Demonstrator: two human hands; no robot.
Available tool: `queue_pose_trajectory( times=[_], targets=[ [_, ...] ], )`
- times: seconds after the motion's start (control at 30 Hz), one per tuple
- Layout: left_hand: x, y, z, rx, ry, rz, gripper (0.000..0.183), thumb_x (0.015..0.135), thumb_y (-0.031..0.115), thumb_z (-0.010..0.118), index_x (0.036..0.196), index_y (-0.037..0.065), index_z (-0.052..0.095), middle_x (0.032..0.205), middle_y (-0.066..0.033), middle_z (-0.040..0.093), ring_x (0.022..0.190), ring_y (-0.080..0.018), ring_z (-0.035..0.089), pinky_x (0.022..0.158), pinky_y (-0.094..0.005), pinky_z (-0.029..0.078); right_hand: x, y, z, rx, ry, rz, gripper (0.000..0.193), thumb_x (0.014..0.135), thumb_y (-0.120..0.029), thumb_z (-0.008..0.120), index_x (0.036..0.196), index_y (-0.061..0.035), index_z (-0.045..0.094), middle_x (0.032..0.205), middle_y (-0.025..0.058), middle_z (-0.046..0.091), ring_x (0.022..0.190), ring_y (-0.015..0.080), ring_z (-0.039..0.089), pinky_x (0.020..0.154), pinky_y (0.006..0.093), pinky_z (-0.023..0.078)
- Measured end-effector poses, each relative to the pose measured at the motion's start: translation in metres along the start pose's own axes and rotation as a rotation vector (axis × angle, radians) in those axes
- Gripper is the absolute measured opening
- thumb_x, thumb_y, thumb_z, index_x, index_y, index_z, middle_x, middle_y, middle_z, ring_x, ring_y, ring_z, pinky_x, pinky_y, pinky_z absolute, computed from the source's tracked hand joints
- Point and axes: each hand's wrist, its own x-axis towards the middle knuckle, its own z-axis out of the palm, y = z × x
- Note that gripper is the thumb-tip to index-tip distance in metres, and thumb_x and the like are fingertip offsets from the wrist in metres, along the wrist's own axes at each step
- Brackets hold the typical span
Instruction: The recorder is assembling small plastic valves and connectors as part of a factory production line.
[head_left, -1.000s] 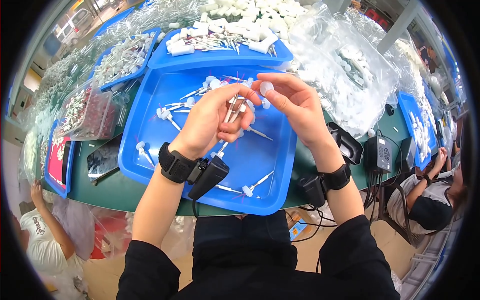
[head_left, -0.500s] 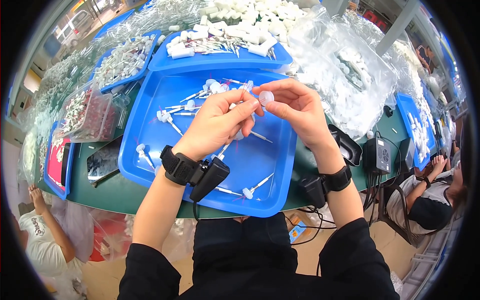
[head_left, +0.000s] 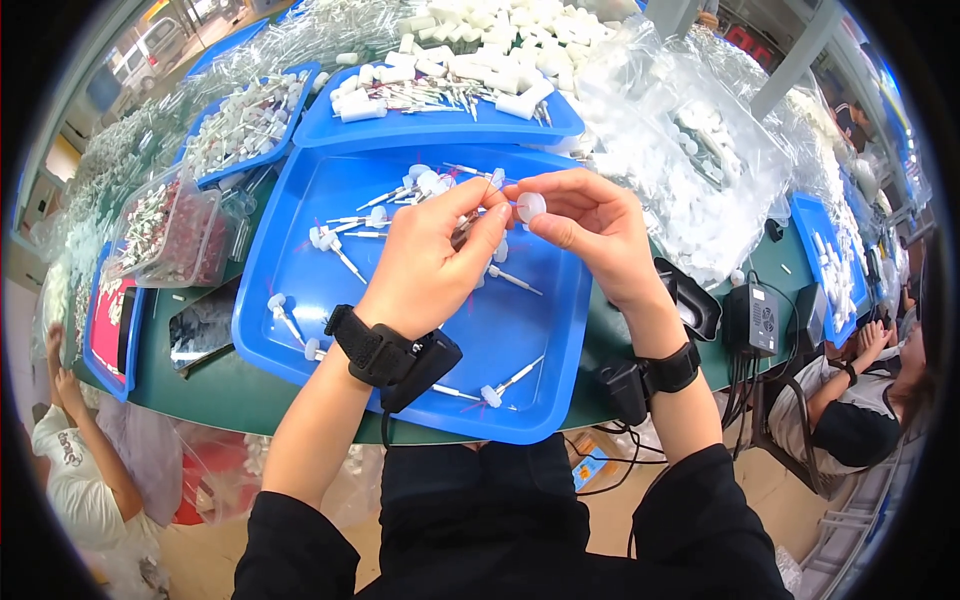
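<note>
Several white disc-ended sticks (head_left: 347, 260) in one large blue tray (head_left: 510, 335)

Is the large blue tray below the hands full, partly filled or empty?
Partly filled: several white pieces with thin stems lie scattered in the large blue tray, and much of its bottom shows.

Pieces (head_left: 490, 396) in near tray (head_left: 535, 325), second tray (head_left: 440, 132) behind, plastic bag (head_left: 680, 165) behind right, seemingly a phone (head_left: 204, 326) left
</note>
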Motion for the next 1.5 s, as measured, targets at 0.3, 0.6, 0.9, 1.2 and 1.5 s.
queue_pose_trajectory(
  times=[0.3, 0.6, 0.9, 1.2, 1.5],
  targets=[
    [0.002, -0.003, 0.0, 0.193, 0.01, 0.133, 0.012, 0.088, 0.014, 0.052, 0.089, 0.003, 0.056, 0.059, -0.01, 0.055, 0.048, -0.0186, 0.054, 0.046, -0.0285, 0.039, 0.001, 0.002, 0.0, -0.026, 0.008, 0.005, 0.024, 0.079, 0.001, 0.064, 0.103, 0.0024, 0.06, 0.104, 0.0112, 0.063, 0.095, 0.0165, 0.061, 0.086, 0.0286, 0.049],
    [0.001, 0.003, -0.001, 0.258, -0.027, 0.112, 0.011, 0.088, 0.011, 0.054, 0.091, 0.002, 0.059, 0.065, -0.0018, 0.054, 0.055, -0.0072, 0.045, 0.05, -0.0222, 0.036, 0.0, 0.006, 0.001, -0.115, 0.004, -0.032, 0.025, 0.079, 0.002, 0.064, 0.103, 0.0026, 0.06, 0.101, 0.0107, 0.064, 0.092, 0.016, 0.063, 0.084, 0.0276, 0.05],
    [-0.002, 0.001, -0.003, -0.019, -0.112, -0.098, 0.01, 0.087, 0.011, 0.047, 0.092, 0.004, 0.042, 0.069, -0.0031, 0.051, 0.066, -0.0102, 0.051, 0.062, -0.0246, 0.041, 0.002, 0.011, 0.001, -0.214, 0.037, -0.08, 0.024, 0.077, -0.003, 0.068, 0.1, 0.0015, 0.061, 0.098, 0.0095, 0.065, 0.087, 0.0146, 0.063, 0.081, 0.0271, 0.05],
    [0.002, -0.015, -0.002, -0.135, -0.174, -0.072, 0.007, 0.087, 0.003, 0.048, 0.092, 0.004, 0.043, 0.082, -0.0022, 0.051, 0.076, -0.0086, 0.052, 0.065, -0.0221, 0.041, 0.002, 0.012, -0.003, -0.132, 0.051, -0.043, 0.023, 0.078, -0.003, 0.068, 0.099, 0.0021, 0.06, 0.098, 0.0106, 0.064, 0.088, 0.014, 0.063, 0.079, 0.0264, 0.05],
    [0.006, -0.011, -0.005, -0.126, -0.117, -0.113, 0.008, 0.089, 0.01, 0.054, 0.09, 0.004, 0.049, 0.073, -0.0056, 0.06, 0.071, -0.0097, 0.059, 0.06, -0.0239, 0.044, 0.002, 0.012, -0.004, -0.08, 0.017, -0.032, 0.026, 0.077, -0.003, 0.069, 0.101, 0.0015, 0.06, 0.099, 0.0101, 0.064, 0.089, 0.015, 0.063, 0.082, 0.0277, 0.05]
  ],
)
